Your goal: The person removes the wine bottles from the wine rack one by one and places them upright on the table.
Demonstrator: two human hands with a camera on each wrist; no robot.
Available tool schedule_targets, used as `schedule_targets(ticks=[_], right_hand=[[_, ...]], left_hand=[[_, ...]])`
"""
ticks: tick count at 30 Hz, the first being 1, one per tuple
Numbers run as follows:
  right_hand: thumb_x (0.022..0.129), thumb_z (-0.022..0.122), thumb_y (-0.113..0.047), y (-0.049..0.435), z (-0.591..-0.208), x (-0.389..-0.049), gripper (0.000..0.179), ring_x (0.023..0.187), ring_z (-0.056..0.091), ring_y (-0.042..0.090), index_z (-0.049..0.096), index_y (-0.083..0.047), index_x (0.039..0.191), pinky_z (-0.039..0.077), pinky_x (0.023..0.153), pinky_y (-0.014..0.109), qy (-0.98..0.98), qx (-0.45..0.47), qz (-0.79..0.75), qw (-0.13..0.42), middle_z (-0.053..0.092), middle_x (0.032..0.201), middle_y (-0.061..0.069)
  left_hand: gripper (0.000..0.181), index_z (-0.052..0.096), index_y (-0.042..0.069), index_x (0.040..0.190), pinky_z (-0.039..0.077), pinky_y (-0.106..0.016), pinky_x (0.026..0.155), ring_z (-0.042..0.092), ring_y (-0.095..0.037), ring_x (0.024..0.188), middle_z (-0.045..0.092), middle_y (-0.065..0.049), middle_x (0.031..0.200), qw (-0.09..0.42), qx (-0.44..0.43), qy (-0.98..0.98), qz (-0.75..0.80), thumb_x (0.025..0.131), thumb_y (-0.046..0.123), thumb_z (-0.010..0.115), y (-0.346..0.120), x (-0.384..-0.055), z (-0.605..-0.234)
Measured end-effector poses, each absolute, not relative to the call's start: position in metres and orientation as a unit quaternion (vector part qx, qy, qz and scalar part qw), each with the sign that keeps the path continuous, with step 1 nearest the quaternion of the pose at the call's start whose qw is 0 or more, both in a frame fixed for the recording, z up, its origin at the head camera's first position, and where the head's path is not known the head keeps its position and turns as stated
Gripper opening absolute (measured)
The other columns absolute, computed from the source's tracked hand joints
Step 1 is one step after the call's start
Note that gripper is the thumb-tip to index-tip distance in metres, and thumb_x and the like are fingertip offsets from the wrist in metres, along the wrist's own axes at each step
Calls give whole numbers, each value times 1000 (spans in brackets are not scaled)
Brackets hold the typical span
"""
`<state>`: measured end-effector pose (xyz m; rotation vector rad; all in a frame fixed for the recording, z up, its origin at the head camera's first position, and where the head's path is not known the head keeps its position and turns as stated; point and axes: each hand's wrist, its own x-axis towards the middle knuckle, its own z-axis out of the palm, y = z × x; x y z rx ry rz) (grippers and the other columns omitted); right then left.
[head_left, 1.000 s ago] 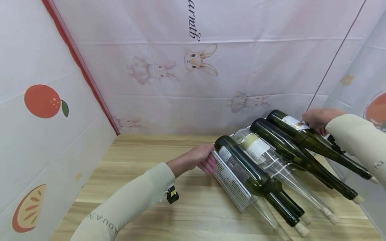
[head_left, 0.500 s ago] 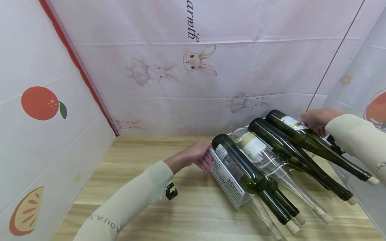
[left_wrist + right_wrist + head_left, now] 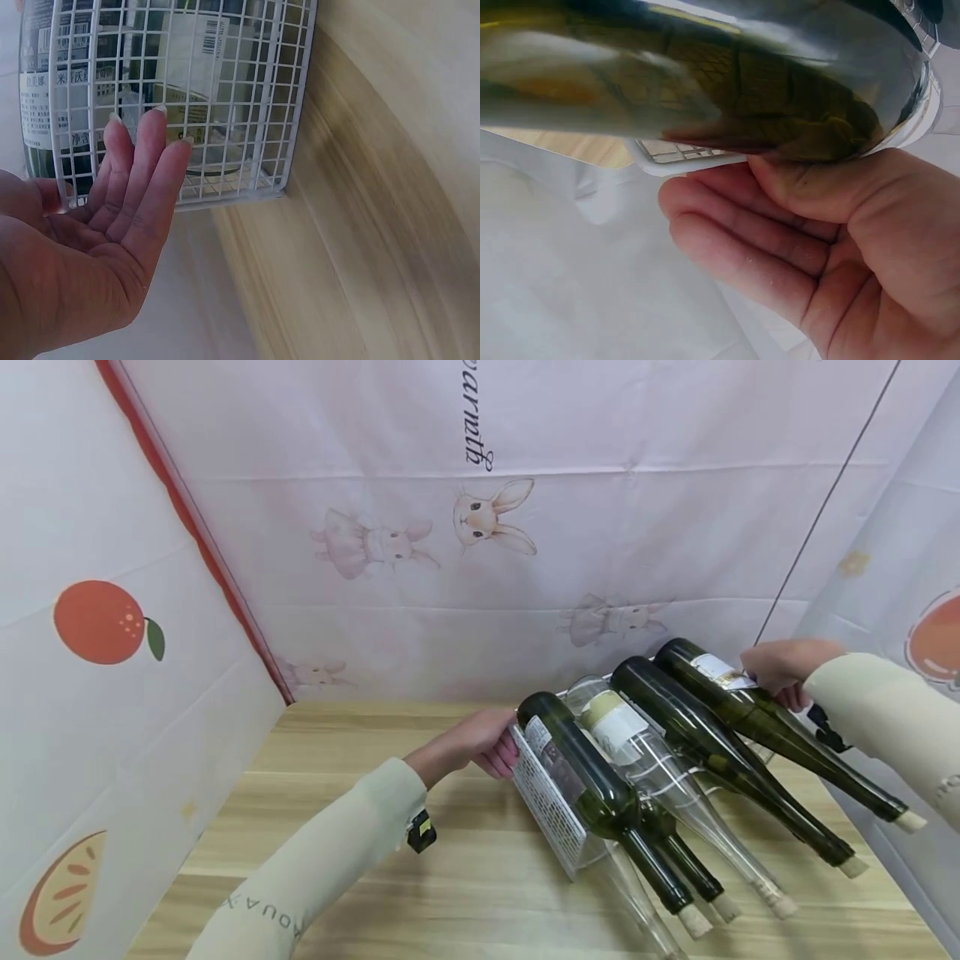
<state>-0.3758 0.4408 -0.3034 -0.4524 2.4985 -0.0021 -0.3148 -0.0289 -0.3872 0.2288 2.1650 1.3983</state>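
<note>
A white wire basket (image 3: 546, 802) lies at a slant, filled with corked bottles whose necks poke out toward the lower right. On top are a dark green bottle (image 3: 573, 760), a clear bottle (image 3: 678, 797) with a pale label, a second dark green bottle (image 3: 712, 752) and a rightmost green bottle (image 3: 783, 727). A clear neck (image 3: 633, 897) and a green neck show underneath. My left hand (image 3: 486, 743) grips the basket's left rim, fingers against the mesh in the left wrist view. My right hand (image 3: 832, 247) pinches the rim at the opposite end, beneath the green bottle.
Light wood-grain tabletop (image 3: 442, 877) spreads left of and in front of the basket. A printed cloth wall (image 3: 390, 643) stands close behind it. Side walls (image 3: 82, 735) with fruit pictures rise at left and right. The bottle necks overhang the front of the basket.
The basket and its bottles have shifted left and turned a little, the corked ends swinging left. Both hands have moved with it, keeping their hold.
</note>
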Motion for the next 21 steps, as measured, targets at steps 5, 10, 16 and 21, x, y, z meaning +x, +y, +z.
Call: schedule_targets(ticks=[5,10,16,21], right_hand=[[89,48,13,439,-303,-374,32,53,71,20,68,0,67,60,51,33,940,-167,1,299,71,58,8],[87,46,13,435,-303,-370,33,53,70,20,68,0,66,60,52,33,938,-161,-9,306,71,59,10],[91,46,12,431,-302,-368,34,55,72,20,68,0,68,61,53,33,936,-162,-3,312,72,61,9],[92,48,10,429,-299,-367,30,56,72,20,67,0,71,62,54,34,934,-161,-10,318,73,63,10]], left_hand=[[57,66,0,79,65,-44,62,73,-24,58,69,-8,66,269,86,809,514,104,40,35,-33,-320,-388],[55,66,1,77,65,-45,63,71,-21,55,68,-6,64,265,81,815,509,102,37,33,-35,-324,-389],[57,66,1,74,64,-43,59,70,-20,54,67,-6,63,253,77,822,505,102,38,32,-39,-328,-391],[58,66,1,75,64,-42,57,71,-23,55,66,-7,64,242,80,825,504,103,40,34,-43,-334,-391]])
